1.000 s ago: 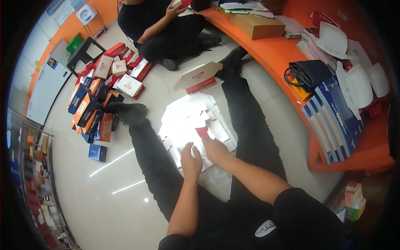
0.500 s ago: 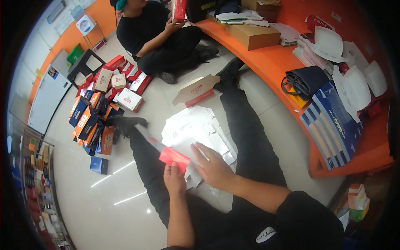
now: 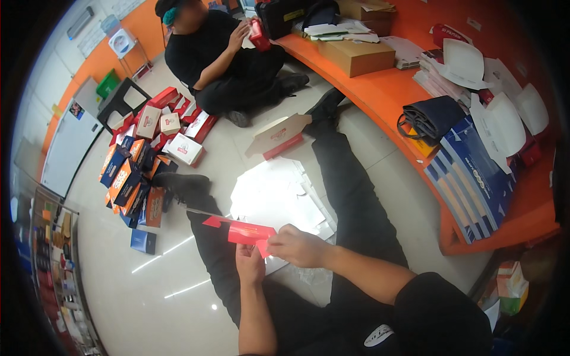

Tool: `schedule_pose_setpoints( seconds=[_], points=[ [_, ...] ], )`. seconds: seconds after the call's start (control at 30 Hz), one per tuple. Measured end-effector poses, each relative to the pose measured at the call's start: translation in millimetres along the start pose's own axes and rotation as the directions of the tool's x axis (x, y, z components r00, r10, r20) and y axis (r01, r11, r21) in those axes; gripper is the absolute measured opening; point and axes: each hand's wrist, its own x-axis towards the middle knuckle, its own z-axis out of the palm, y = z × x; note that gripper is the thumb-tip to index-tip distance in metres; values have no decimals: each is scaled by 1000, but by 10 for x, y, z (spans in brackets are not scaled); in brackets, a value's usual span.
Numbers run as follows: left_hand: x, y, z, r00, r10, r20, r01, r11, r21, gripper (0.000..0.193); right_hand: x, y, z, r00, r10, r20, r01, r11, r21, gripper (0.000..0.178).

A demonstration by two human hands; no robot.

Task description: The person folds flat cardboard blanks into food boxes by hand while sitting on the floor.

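Observation:
A partly folded red-and-white carton [image 3: 244, 231] is held up between my hands, above my lap. My left hand [image 3: 250, 264] grips its lower side, fingers behind the red panel. At its right end, my right hand [image 3: 300, 246] pinches a red flap; the fingertips are partly hidden. Just beyond the carton, a stack of flat white carton blanks [image 3: 267, 193] lies on the floor between my legs. Past the stack stands a carton with a raised brown-white lid [image 3: 279, 133] and a red side.
Folded red-and-white boxes [image 3: 184, 148] and blue-and-orange boxes [image 3: 127, 181] are heaped at the left. A co-worker [image 3: 214, 59] sits on the floor ahead, holding a red box [image 3: 259, 34]. The orange bench [image 3: 380, 101] at the right bears cartons, papers and a dark cloth bag [image 3: 433, 115].
My right hand has closed from spread fingers onto the carton's right end. The carton has turned, its red panel now more level. The co-worker's red box has been lowered and tilted.

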Motion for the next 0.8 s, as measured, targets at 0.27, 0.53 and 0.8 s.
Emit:
schedule_pose_setpoints(
  seconds=[0.27, 0.53, 0.8],
  points=[
    [-5, -18, 62, 999, 5, 48, -3, 999, -45, 55, -75, 43, 119, 997, 18, -69, -15, 999, 41, 27],
    [-14, -77, 28, 998, -39, 45, 38, 999, 29, 53, -137, 23, 254, 988, 60, -143, -56, 998, 31, 28],
    [-34, -163, -21, 994, -8, 111, 2, 999, 54, 48, -139, 24, 251, 974, 125, -189, -119, 992, 41, 25]
  ],
)
